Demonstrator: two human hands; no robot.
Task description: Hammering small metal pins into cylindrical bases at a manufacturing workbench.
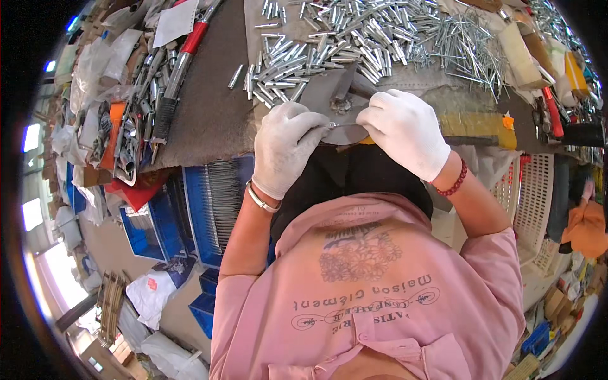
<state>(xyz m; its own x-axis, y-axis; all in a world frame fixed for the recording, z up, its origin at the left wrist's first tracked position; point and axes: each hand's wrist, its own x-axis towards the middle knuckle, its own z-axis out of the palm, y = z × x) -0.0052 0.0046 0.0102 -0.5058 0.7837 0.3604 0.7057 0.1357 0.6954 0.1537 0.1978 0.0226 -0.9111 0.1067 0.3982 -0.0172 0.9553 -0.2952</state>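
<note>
In white gloves, my left hand (286, 147) and my right hand (406, 132) meet at the near edge of the bench. Between their pinched fingertips runs a small thin metal rod (345, 124), with a thicker shiny part by the left fingers. Its ends are hidden in the gloves. Just beyond my fingers stands a dark metal block (342, 95) on a grey plate (315, 95). A heap of short silver metal sleeves (335, 44) spreads behind it. To the right of these lies a tangle of long thin metal rods (472, 54).
At the left, a long red-handled tool (192, 39) lies beside many hand tools and an orange-handled one (116, 130). Blue crates (209, 212) stand below the bench on the left, one holding thin rods. White plastic baskets (531, 202) stand at the right, near another person's orange clothing (586, 229).
</note>
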